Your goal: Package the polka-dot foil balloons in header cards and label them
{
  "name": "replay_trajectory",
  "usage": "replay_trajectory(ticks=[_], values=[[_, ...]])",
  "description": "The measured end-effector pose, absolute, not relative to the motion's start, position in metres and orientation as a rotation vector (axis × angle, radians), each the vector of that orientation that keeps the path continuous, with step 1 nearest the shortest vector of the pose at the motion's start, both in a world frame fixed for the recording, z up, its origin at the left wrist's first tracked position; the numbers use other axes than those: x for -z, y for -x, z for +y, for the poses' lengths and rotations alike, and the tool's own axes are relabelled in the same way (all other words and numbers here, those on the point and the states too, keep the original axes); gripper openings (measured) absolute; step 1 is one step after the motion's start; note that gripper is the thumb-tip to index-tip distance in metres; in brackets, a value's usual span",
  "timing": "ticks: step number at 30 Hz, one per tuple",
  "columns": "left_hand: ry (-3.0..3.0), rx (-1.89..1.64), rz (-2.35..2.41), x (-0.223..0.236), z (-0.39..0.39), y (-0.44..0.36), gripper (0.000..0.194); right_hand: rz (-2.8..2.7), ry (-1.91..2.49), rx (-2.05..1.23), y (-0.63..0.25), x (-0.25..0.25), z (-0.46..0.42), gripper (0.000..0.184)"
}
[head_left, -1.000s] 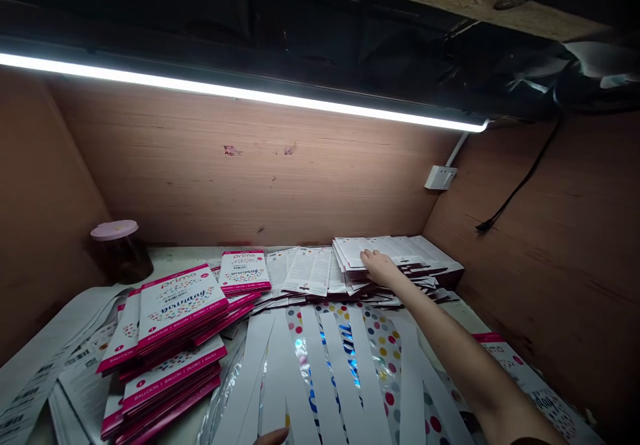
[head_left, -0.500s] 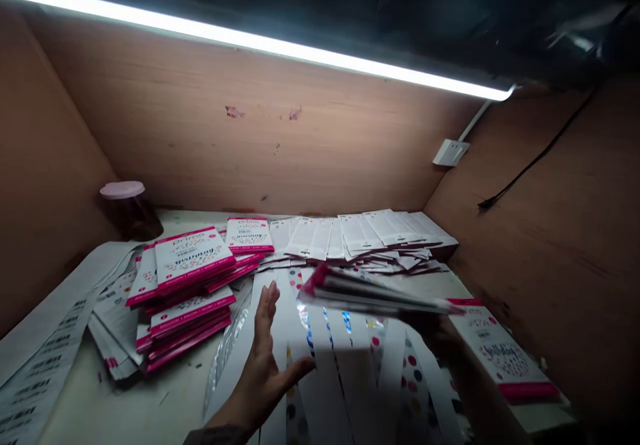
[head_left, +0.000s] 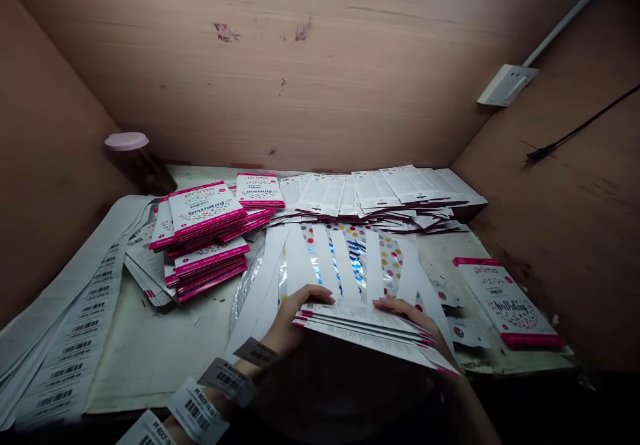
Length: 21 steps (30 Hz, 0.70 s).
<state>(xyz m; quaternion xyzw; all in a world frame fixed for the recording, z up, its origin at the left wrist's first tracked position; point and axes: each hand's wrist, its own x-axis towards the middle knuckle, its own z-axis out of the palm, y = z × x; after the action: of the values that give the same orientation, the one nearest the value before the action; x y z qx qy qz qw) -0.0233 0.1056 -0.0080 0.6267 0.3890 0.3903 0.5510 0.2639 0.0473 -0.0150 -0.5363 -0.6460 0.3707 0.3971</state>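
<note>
My left hand (head_left: 295, 315) and my right hand (head_left: 407, 316) grip the two sides of a small fanned bunch of pink-edged balloon packets (head_left: 365, 332), with their white backs facing up. Barcode label strips (head_left: 225, 382) drape over my left wrist. Beyond my hands, foil balloons with white paper strips (head_left: 345, 262) lie on the table. Stacks of pink-and-white Prima balloon packets (head_left: 206, 210) stand to the left. A row of overlapping white-backed packets (head_left: 380, 192) lies at the back, and a single birthday packet (head_left: 507, 302) lies to the right.
A long barcode label sheet (head_left: 75, 325) runs along the table's left side. A dark jar with a pink lid (head_left: 135, 158) stands in the back left corner. Wooden walls enclose the table on three sides, with a wall socket (head_left: 507, 85) and a black cable (head_left: 575, 128) on the right.
My left hand has come from open in the air onto the packets, now held by both hands lower down. Barcode strips now show at my left wrist. The view has tilted downward.
</note>
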Motion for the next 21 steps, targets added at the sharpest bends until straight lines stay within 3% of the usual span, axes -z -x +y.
replay_trajectory(ticks=[5,12,14,17,21], values=[[-1.431,-1.010,0.922,0.006,0.107,0.017,0.068,-1.452,1.260,-0.699,-0.256,0.002,0.041,0.069],[-1.419,-0.983,0.829,-0.012,0.119,0.014,0.070,-1.465,1.204,-0.590,-0.247,-0.001,0.046,0.079],[-1.409,-0.977,0.817,-0.014,0.119,0.013,0.067,-1.419,1.189,-0.455,-0.247,-0.006,0.046,0.061],[-1.419,-0.962,0.816,-0.013,0.119,0.013,0.065,-1.375,1.204,-0.237,-0.243,-0.020,0.043,0.019],[-1.471,-0.954,0.830,-0.012,0.119,0.015,0.064,-1.239,1.188,-0.172,-0.246,-0.032,0.035,0.011]])
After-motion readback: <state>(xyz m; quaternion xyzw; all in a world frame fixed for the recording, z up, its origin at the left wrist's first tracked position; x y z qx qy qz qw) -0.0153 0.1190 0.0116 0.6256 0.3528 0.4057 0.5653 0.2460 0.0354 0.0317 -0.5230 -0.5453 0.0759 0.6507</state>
